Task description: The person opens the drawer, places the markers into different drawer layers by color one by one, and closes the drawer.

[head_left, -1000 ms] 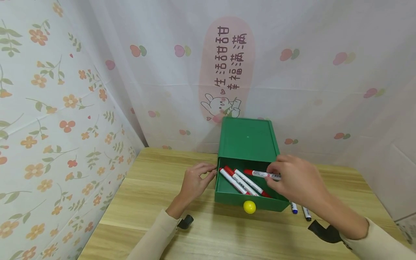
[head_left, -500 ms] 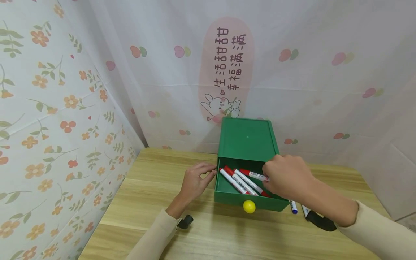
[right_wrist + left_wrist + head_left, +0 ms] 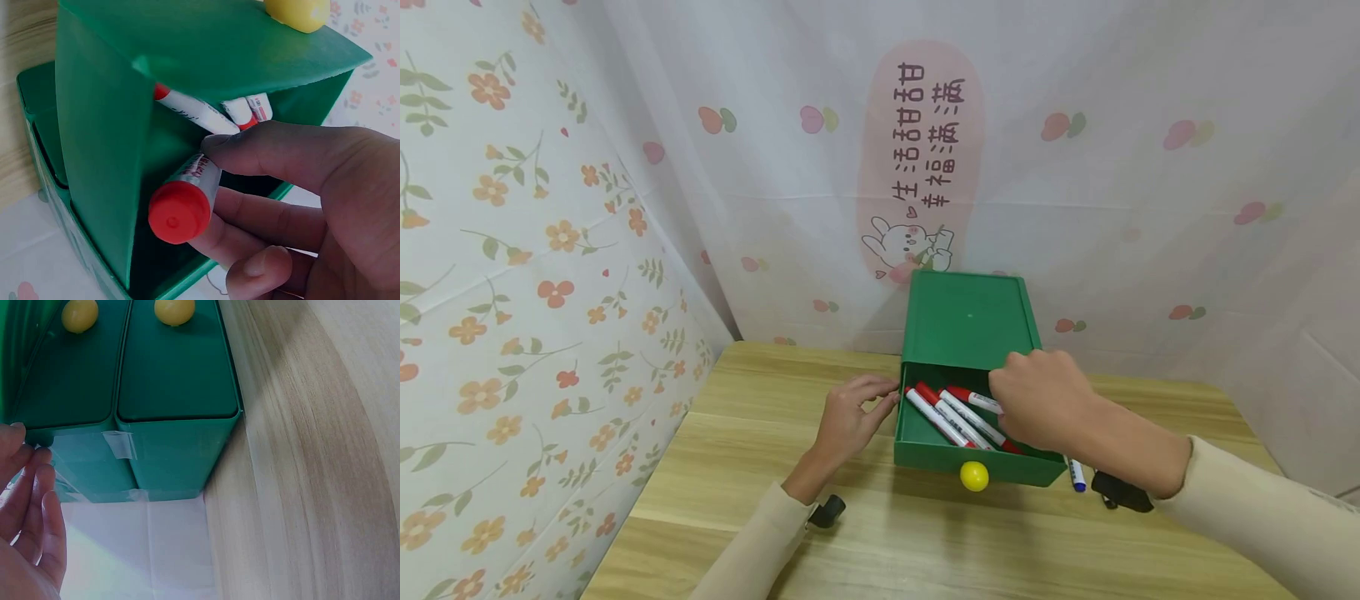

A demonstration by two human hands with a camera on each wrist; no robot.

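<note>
Noted the right hand (image 3: 1037,404) at centre right of the head view, pinching a marker (image 3: 178,209) between thumb and fingers, within the outline of the open drawer (image 3: 925,458). Could not see most of the barrel from above, covered by the hand; recorded a white body with print and a red end turned to the lens in the right wrist view. Could not confirm contact with the drawer floor. Found the left hand (image 3: 846,417) against the left edge of the green drawer unit (image 3: 967,321), cut off at left in the left wrist view; cannot tell whether gripping or merely touching. Counted three similar markers (image 3: 938,418) inside; at lower right, saw a partly hidden blue-ended pen (image 3: 1078,477).
</note>
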